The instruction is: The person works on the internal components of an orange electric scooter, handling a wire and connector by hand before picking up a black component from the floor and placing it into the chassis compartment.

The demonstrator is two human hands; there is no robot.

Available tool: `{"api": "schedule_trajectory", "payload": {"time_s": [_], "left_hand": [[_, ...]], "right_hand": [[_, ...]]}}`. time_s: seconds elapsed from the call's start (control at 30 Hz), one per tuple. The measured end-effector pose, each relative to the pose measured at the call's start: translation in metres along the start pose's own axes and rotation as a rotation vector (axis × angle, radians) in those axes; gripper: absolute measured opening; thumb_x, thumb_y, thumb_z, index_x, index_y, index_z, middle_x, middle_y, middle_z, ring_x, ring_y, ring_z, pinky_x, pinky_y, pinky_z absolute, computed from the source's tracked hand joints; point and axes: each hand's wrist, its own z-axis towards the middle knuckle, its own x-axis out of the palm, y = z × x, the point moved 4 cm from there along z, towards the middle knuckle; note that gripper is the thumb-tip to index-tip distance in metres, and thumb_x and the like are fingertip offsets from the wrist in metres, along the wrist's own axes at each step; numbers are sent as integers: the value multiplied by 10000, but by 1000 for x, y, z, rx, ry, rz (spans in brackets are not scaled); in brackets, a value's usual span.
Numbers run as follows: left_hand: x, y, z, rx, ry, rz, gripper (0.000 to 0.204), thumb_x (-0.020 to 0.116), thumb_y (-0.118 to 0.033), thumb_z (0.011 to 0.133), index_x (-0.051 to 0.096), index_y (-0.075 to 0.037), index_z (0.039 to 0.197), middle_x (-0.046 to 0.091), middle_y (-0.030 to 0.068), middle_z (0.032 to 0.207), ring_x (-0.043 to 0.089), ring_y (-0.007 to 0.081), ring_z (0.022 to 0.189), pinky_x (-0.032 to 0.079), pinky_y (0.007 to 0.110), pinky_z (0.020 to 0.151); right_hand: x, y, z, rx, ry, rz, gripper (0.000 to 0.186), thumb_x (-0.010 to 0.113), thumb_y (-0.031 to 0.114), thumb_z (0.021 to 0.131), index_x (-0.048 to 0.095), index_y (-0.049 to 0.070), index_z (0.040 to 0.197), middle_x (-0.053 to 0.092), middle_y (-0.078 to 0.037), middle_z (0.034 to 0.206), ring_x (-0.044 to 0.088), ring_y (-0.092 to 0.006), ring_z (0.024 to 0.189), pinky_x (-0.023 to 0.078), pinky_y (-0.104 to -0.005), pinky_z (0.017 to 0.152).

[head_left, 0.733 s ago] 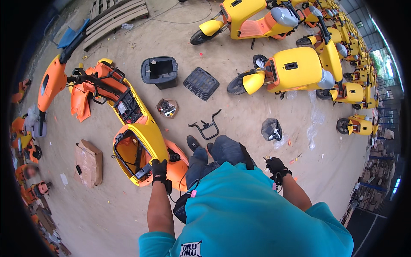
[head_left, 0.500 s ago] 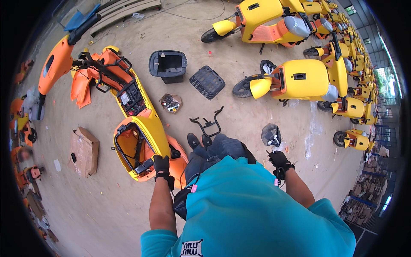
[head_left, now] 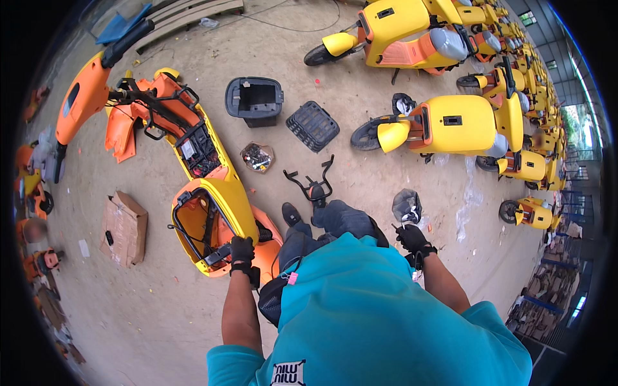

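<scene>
I see the scooter (head_left: 235,203) already open and not yet closed, left hand (head_left: 242,249) clasped on it, right hand (head_left: 412,239) apart, its grip I cannot tell.

The scooter (head_left: 237,204) stands between carton (head_left: 124,230) and bin (head_left: 262,121).

head cam, l. one of a pair, v. wide fisheye, on wearer's head, looks steeply down & a bit fwd; teal shirt (head_left: 386,315) nearest, fills lower ctr; left hand (head_left: 242,249) & right hand (head_left: 413,239) farther off, floor (head_left: 148,315) beyond, yellow scooters (head_left: 463,132) recede toward upper r. edge; straight lines bow nr black round rim
</scene>
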Motion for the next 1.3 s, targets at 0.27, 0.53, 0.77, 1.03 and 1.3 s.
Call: {"api": "schedule_trajectory", "payload": {"time_s": [0.27,0.53,0.77,1.03,1.3], "left_hand": [[-2,9,9,87,12,17,160,535,-149,788,458,-18,836,491,111,534,470,221,355,357,331,308],[-5,1,5,36,34,20,146,502,-153,804,454,-24,851,493,107,527,472,203,357,362,310,310],[-5,3,2,30,1,-11,150,484,-152,815,468,-17,877,505,109,522,487,197,364,373,311,314],[-5,2,3,67,-71,98,162,485,-150,807,515,9,822,566,141,553,563,246,425,435,349,386],[-10,-2,-1,24,-52,56,154,496,-137,815,502,11,858,560,138,546,559,234,414,429,335,367]], "right_hand": [[8,-7,-8,40,1,39,233,518,282,880,548,52,861,575,-56,672,519,-134,514,414,-271,432],[9,-5,-13,37,-48,34,225,521,276,884,554,53,881,563,-51,664,477,-120,468,371,-259,401],[4,1,-10,-3,-60,-22,229,516,268,881,556,45,854,594,-70,681,525,-141,512,413,-282,429],[-5,23,-13,-22,-91,-90,237,555,310,865,569,74,865,567,-35,645,489,-115,469,378,-265,397],[-2,40,-7,-54,-92,-102,235,552,311,862,587,79,870,559,-48,640,475,-123,454,372,-262,396]]}}
